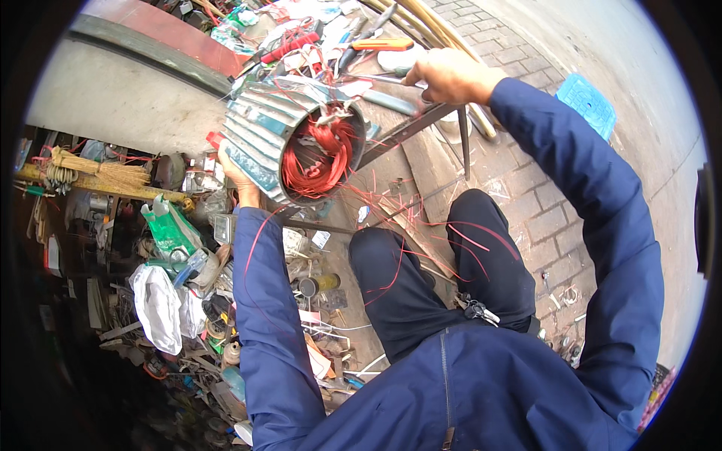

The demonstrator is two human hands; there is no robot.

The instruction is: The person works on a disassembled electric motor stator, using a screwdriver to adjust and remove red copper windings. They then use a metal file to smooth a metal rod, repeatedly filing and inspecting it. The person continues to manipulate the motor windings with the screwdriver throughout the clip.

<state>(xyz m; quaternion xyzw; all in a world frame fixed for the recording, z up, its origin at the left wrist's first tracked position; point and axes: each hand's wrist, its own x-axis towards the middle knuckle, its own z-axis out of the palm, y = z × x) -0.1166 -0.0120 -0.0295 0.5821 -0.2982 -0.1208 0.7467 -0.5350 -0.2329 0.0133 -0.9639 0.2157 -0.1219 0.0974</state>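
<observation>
A ribbed electric motor housing [259, 139] lies on its side on a cluttered bench, its round opening facing me. Bundled red winding wire [320, 161] fills the opening, and loose red strands trail toward my knees. My left hand [239, 180] grips the housing's left side, most of its fingers hidden behind it. Beyond the bench's right corner, my right hand [450, 77] is closed around the end of a thin metal tool [380, 77] whose shaft points left; its exact kind is unclear. Near that hand lies an orange-handled tool [382, 44].
Pliers [368, 30], a red-handled tool [289, 48] and scraps crowd the bench's far part. A bench leg [464, 143] stands right of the housing. At left are a straw brush [101, 167], a white bag [156, 307] and heaped junk. A blue plastic stool [587, 105] stands on the paving.
</observation>
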